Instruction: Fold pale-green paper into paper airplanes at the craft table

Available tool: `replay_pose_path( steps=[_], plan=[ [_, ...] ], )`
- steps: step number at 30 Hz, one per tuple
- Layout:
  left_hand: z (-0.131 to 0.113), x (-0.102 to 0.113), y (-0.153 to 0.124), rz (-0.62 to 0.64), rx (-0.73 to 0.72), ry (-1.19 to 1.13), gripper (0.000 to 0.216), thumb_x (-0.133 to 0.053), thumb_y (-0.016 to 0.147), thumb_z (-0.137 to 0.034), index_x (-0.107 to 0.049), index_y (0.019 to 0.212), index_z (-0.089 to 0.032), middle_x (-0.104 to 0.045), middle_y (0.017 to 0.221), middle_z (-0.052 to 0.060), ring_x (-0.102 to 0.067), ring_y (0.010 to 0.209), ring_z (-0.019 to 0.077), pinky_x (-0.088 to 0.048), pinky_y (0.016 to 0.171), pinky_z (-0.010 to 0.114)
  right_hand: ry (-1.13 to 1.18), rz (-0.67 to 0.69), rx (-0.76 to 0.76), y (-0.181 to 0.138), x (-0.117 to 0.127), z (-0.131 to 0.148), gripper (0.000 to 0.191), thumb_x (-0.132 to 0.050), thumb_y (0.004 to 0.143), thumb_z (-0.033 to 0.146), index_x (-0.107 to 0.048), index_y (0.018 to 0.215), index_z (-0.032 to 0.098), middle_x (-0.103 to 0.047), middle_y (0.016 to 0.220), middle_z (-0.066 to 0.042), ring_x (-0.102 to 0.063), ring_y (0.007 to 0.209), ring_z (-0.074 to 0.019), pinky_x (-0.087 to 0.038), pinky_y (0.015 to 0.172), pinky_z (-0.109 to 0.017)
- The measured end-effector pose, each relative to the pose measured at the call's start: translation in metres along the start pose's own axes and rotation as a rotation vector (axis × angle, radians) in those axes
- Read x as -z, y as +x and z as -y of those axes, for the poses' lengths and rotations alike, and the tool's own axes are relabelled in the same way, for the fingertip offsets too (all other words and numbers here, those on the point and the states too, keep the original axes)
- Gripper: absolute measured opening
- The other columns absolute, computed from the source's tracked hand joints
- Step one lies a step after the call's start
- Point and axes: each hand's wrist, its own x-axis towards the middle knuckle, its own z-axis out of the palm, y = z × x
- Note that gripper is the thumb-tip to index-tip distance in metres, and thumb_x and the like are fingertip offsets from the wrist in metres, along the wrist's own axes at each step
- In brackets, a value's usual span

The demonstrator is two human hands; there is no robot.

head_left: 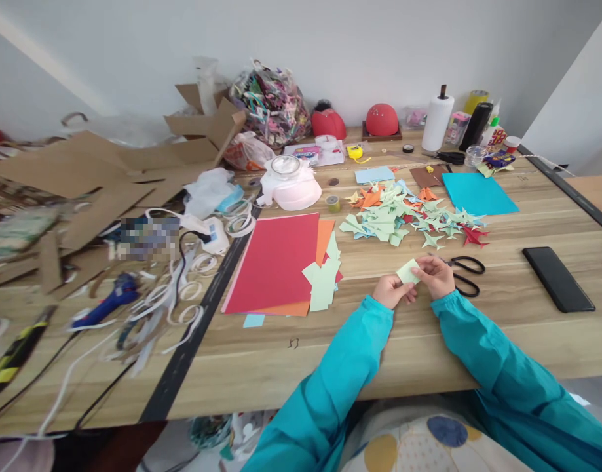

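A small folded piece of pale green paper (407,271) is held between both hands above the wooden table. My left hand (392,290) grips its lower left side, thumb on top and fingers beneath. At its right edge my right hand (434,275) pinches the paper with thumb and fingertips. Black-handled scissors (468,265) lie just right of my right hand, their blades mostly hidden by it. Beyond the hands is a heap of folded paper shapes (386,213), mostly pale green with some orange, red and blue.
Red sheets (276,262) over orange ones lie left, with pale green pieces (324,283) at their edge. A black phone (559,278) rests at right. A turquoise sheet (480,193) lies behind the heap. Cardboard (109,164), a blue glue gun (109,301) and cables clutter the far left.
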Motion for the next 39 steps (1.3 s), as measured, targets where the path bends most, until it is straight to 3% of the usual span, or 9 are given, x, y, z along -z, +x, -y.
replay_pose_path(
  steps=[8, 13, 29, 39],
  plan=[
    [0.001, 0.000, -0.001, -0.042, -0.025, 0.045, 0.035, -0.074, 0.059, -0.040, -0.059, 0.063, -0.009, -0.062, 0.053, 0.005, -0.056, 0.042, 0.0110, -0.045, 0.042, 0.023, 0.060, -0.014, -0.021, 0.002, 0.002, -0.005, 0.036, -0.080, 0.051, 0.036, -0.061, 0.076, 0.018, -0.064, 0.057, 0.001, -0.058, 0.050, -0.0124, -0.048, 0.050, -0.026],
    [0.000, 0.000, -0.002, 0.025, -0.045, 0.014, 0.040, -0.075, 0.054, -0.045, -0.062, 0.064, -0.008, -0.065, 0.058, 0.007, -0.060, 0.048, 0.0134, -0.048, 0.048, 0.025, 0.110, -0.017, -0.053, 0.005, 0.006, -0.012, 0.036, -0.080, 0.051, 0.035, -0.061, 0.076, 0.018, -0.065, 0.059, 0.001, -0.059, 0.052, -0.0125, -0.050, 0.051, -0.026],
    [-0.003, -0.003, -0.003, -0.001, -0.022, 0.016, 0.045, -0.079, 0.045, -0.045, -0.063, 0.064, -0.008, -0.064, 0.053, 0.005, -0.059, 0.047, 0.0132, -0.050, 0.050, 0.026, 0.096, -0.063, -0.059, 0.007, 0.008, -0.006, 0.037, -0.081, 0.050, 0.033, -0.061, 0.077, 0.017, -0.064, 0.059, 0.002, -0.059, 0.053, -0.0116, -0.049, 0.052, -0.024],
    [0.000, -0.002, 0.000, -0.072, -0.012, -0.052, 0.048, -0.076, 0.052, -0.048, -0.064, 0.069, -0.005, -0.065, 0.060, 0.008, -0.061, 0.049, 0.0153, -0.051, 0.049, 0.028, 0.028, 0.091, -0.017, -0.002, -0.001, -0.003, 0.033, -0.079, 0.052, 0.034, -0.061, 0.074, 0.017, -0.064, 0.058, 0.001, -0.057, 0.052, -0.0115, -0.047, 0.052, -0.025]
  ],
)
